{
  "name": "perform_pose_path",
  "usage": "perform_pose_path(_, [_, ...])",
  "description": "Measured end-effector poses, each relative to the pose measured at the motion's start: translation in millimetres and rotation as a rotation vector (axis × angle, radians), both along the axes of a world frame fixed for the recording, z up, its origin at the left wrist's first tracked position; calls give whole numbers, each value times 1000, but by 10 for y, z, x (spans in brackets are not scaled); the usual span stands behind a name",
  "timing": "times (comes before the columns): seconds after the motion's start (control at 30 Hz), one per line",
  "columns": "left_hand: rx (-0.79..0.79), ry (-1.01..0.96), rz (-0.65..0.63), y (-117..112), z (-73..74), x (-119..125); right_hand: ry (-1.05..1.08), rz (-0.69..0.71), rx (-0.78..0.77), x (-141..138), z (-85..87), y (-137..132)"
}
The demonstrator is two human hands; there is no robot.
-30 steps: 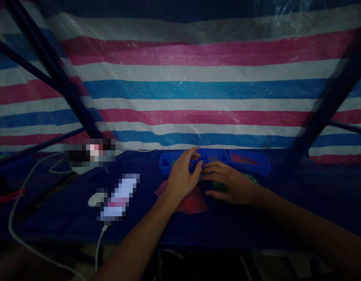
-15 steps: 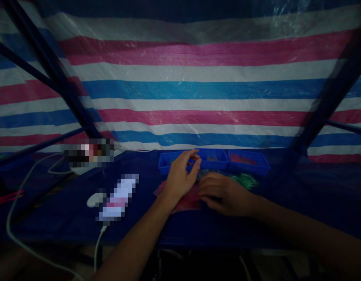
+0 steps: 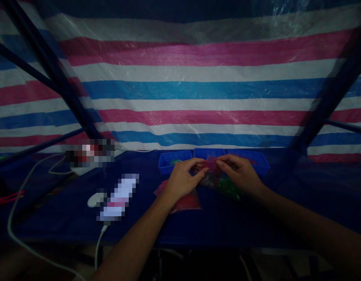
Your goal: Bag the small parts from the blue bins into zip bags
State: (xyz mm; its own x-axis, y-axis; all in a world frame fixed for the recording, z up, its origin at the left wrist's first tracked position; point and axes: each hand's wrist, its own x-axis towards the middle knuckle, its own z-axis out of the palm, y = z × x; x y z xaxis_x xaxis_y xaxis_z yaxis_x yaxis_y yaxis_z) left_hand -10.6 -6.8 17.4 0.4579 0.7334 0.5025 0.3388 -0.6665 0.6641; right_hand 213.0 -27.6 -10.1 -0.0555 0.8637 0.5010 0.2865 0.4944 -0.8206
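Observation:
Between my hands, a small see-through pink plastic bag (image 3: pixel 211 164) is held up in front of the blue bins. My left hand (image 3: pixel 184 177) pinches its left side between thumb and fingers. The right side is pinched by my right hand (image 3: pixel 240 171). Beneath my left hand lies a pile of pink plastic bags (image 3: pixel 188 202) on the blue table. Shiny green packets (image 3: pixel 230 188) lie below my right hand, partly covered by it. Whether the held bag has anything inside is too dark to tell.
Three blue bins stand in a row at the back: a left bin (image 3: pixel 165 166) with green bits, a middle bin (image 3: pixel 208 152) and a right bin (image 3: pixel 264 162). A phone (image 3: pixel 119 197) with a cable, a white round object (image 3: pixel 95 200) and a power strip (image 3: pixel 81 168) are at left.
My right hand has risen from the pile toward the bins and now pinches a pink bag. My left hand has closed on the bag's other side, staying nearly in place.

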Motion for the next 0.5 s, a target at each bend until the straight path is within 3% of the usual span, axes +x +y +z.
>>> perform_pose_path(0.13, [-2,-26,24,15,9,-26,79,51,-47,-32,-11,4])
perform_pose_path(0.5, [-21,-23,-5,-14,16,-19,148,28,-91,3,27,24])
